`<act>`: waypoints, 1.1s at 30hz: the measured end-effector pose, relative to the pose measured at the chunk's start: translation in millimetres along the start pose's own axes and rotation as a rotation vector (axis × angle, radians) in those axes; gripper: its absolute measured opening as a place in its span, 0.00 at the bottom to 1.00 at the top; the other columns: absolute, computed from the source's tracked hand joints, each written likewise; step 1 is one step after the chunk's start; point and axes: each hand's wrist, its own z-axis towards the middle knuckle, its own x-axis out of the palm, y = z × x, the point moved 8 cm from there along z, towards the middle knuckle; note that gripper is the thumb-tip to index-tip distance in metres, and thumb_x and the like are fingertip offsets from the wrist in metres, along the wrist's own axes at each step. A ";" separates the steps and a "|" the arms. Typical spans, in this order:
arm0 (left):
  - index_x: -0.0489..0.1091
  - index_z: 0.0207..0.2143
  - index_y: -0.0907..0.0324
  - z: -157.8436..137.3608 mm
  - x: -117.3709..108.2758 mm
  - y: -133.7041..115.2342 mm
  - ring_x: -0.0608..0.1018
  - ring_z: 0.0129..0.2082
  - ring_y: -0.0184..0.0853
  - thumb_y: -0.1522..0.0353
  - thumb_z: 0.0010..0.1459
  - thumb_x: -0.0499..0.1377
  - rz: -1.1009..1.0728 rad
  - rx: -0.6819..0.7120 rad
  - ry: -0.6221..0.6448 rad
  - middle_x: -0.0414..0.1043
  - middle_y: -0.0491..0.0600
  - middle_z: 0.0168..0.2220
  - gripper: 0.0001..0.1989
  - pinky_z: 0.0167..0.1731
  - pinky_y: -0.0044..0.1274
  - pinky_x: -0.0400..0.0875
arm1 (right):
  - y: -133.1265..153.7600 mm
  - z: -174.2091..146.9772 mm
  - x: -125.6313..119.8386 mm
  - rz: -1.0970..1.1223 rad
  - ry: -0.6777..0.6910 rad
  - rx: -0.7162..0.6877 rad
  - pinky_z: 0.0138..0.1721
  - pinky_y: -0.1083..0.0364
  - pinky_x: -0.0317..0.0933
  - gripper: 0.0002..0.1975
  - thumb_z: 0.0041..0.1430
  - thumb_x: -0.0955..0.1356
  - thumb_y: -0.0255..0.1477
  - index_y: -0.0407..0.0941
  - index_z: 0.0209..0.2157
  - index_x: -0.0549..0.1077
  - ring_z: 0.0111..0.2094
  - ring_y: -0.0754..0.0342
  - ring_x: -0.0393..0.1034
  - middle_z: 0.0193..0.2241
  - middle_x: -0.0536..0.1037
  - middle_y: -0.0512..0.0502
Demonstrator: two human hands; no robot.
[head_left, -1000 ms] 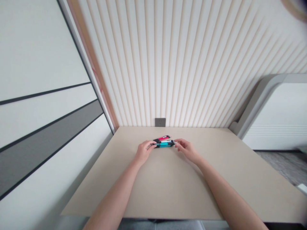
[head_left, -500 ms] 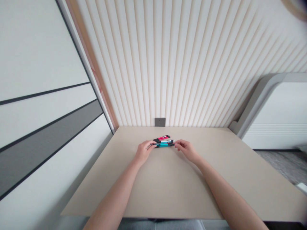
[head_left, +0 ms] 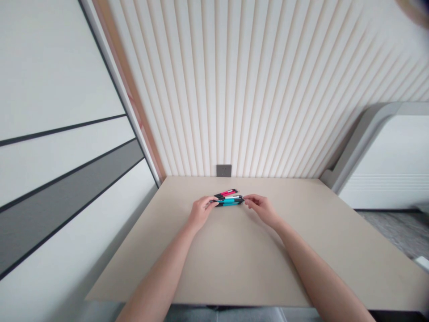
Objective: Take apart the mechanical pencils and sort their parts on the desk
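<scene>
On our counter (head_left: 241,259), a teal pen (head_left: 229,201) points to three o'clock from our left grip (head_left: 201,209), clamped on its end; we cannot tell whether our right grip (head_left: 263,209) closes. Red pens (head_left: 228,193) lie beyond.

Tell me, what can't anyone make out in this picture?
All in the head view:
Left end of the upper teal-and-black pen: hidden by the left hand.
Whether the right hand grips that pen's other end: too small to tell.
Lettering on the red-and-black pens: too small to read.
Far side of the white-and-grey panel: cut off by the right edge.
Tan curved thing: blurred, cut off by the top-right corner.
</scene>
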 end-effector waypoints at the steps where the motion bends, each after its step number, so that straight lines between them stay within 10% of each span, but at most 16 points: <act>1: 0.75 0.40 0.55 0.1 0.0 0.2 0.80 0.36 0.35 0.67 0.60 0.59 -0.002 -0.006 0.002 0.79 0.47 0.38 0.07 0.40 0.25 0.73 | -1.4 1.1 -2.4 -0.002 -0.011 -0.001 0.34 0.55 0.64 0.19 0.58 0.67 0.42 0.43 0.42 0.76 0.29 0.54 0.69 0.27 0.76 0.48; 17: 0.75 0.40 0.56 0.5 -0.3 3.5 0.79 0.32 0.34 0.65 0.60 0.59 0.020 -0.030 -0.008 0.80 0.47 0.36 0.08 0.36 0.24 0.72 | -18.4 -3.2 -55.0 -0.826 0.145 0.040 0.40 0.57 0.60 0.13 0.55 0.63 0.21 0.43 0.38 0.77 0.37 0.53 0.71 0.38 0.77 0.44; 33: 0.74 0.40 0.56 1.0 -0.3 3.0 0.78 0.31 0.34 0.65 0.60 0.58 0.020 -0.045 -0.005 0.79 0.46 0.34 0.08 0.36 0.24 0.72 | -11.9 -8.5 -50.6 -0.909 0.207 0.052 0.45 0.52 0.59 0.14 0.59 0.66 0.36 0.47 0.45 0.75 0.41 0.49 0.71 0.40 0.77 0.43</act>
